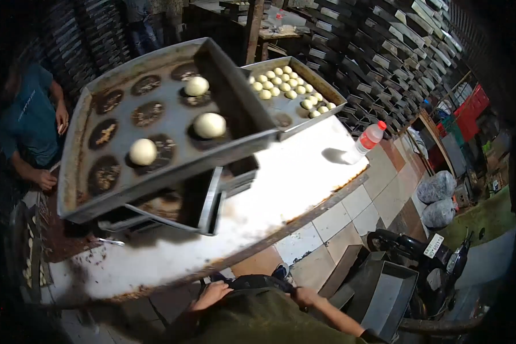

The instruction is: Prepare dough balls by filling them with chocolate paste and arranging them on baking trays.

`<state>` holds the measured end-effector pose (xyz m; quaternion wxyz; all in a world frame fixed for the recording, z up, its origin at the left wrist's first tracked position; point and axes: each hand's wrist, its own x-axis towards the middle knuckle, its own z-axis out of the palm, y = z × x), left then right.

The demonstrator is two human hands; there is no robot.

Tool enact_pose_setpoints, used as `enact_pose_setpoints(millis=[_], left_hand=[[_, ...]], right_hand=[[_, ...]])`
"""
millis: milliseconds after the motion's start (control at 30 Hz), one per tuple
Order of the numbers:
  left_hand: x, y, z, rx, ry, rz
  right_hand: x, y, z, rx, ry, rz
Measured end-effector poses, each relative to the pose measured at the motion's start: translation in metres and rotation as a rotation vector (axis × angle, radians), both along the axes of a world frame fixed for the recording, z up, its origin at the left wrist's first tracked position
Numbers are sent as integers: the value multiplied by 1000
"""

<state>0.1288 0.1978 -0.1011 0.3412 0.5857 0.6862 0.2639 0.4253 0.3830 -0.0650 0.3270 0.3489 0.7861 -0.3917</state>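
At nine o'clock a co-worker in a teal shirt [31, 117] leans at the table's far side, one hand on its edge. Just right of that person, toward ten o'clock, a large grey baking tray [80, 135] sits tilted atop stacked trays; it carries three pale dough balls [143, 151] on dark greasy rings (the other rings are bare). At twelve o'clock a smaller tray [327, 92] holds many little dough pieces [276, 82] in rows. All this rests on a floury white table [292, 178].

At six o'clock, near the lower edge, the left hand [211, 296] lies at the person's own waist, touching a dark pouch [258, 282]; its fingers curl loosely, though whether they pinch anything I cannot tell. The right hand [305, 297] meets the pouch's other end, fingers bent against it, grip likewise unclear.

At two o'clock a clear plastic bottle [368, 139] with a red cap stands at the table's corner. At four o'clock a parked motorbike [424, 258] stands on the tiled floor.
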Motion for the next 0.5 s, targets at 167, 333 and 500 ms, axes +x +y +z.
enact_pose_setpoints(millis=[167,333,500], left_hand=[[65,104,17,-112,-180,-259],[106,160,34,-53,-158,-433],[114,185,38,-122,-119,-421]], right_hand=[[122,31,13,13,428,-223],[188,70,-32,-164,575,-812],[145,107,11,-274,139,-256]])
